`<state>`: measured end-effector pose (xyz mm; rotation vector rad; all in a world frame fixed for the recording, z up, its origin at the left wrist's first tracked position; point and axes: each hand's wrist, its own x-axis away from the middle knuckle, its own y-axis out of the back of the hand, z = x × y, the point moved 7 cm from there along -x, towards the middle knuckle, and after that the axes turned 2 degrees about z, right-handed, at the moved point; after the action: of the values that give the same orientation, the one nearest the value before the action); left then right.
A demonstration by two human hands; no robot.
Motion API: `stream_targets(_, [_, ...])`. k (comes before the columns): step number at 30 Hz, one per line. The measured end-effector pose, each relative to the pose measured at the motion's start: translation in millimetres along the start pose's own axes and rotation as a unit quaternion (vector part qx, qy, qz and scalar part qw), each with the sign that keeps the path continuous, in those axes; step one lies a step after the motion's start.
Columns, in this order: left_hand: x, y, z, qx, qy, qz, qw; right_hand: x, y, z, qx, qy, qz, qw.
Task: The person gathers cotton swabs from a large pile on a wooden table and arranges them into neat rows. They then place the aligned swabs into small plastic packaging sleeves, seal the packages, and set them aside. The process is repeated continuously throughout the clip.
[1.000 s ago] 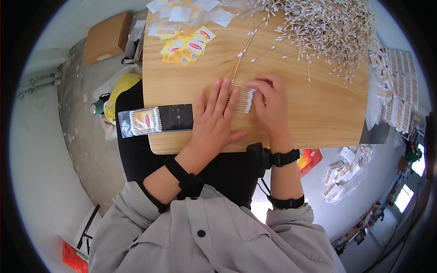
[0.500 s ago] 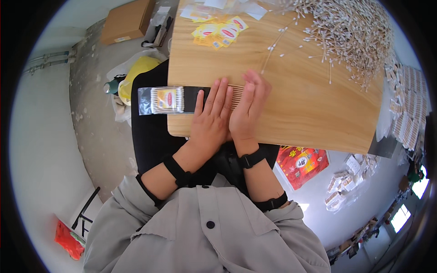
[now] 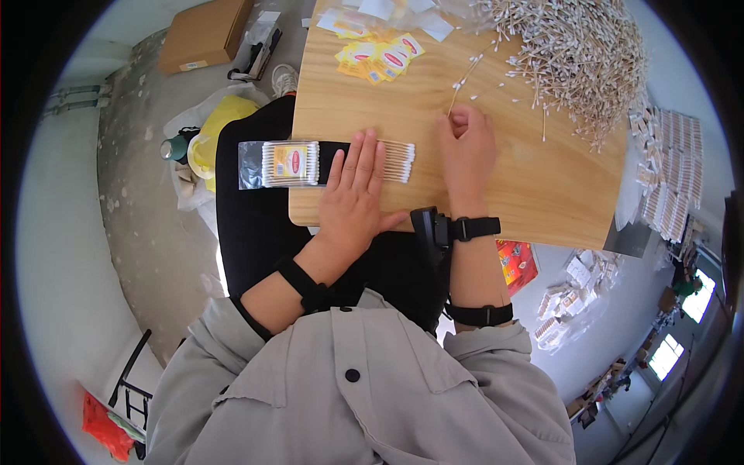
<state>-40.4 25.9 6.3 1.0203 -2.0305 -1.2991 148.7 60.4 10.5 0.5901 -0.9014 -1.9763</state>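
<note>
Pressing flat, the left hand lies palm-down with fingers spread on a row of cotton swabs, gripping nothing, only pinning them to the worktop. The row's long axis runs left-right; its right end pokes out past the fingertips, its left end feeds toward a clear plastic pouch already holding swabs, hanging off the worktop's left edge. The right hand sits just right of the row, fingers curled, pinching a few loose swabs that trail up and right toward the big loose pile. So the right hand is nearer the pile, the left nearer the pouch. Printed yellow sachets lie further up, well apart.
</note>
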Motion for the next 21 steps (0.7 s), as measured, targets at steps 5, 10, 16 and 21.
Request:
stream_targets(5, [4, 5, 3, 0.024, 0.002, -0.002, 1.0, 14, -1, 3, -0.053, 0.0, 0.002, 0.999])
stream_targets(10, [5, 3, 0, 0.014, -0.004, -0.001, 1.0, 39, -28, 6, -0.451, -0.019, -0.029, 0.892])
stream_targets(16, [5, 0, 3, -0.011, -0.004, 0.002, 1.0, 51, -22, 35, -0.186, 0.068, -0.047, 0.979])
stream_targets(21, [4, 5, 1, 0.008, -0.001, 0.004, 1.0, 16, -2, 7, -0.042, 0.023, 0.0, 0.999])
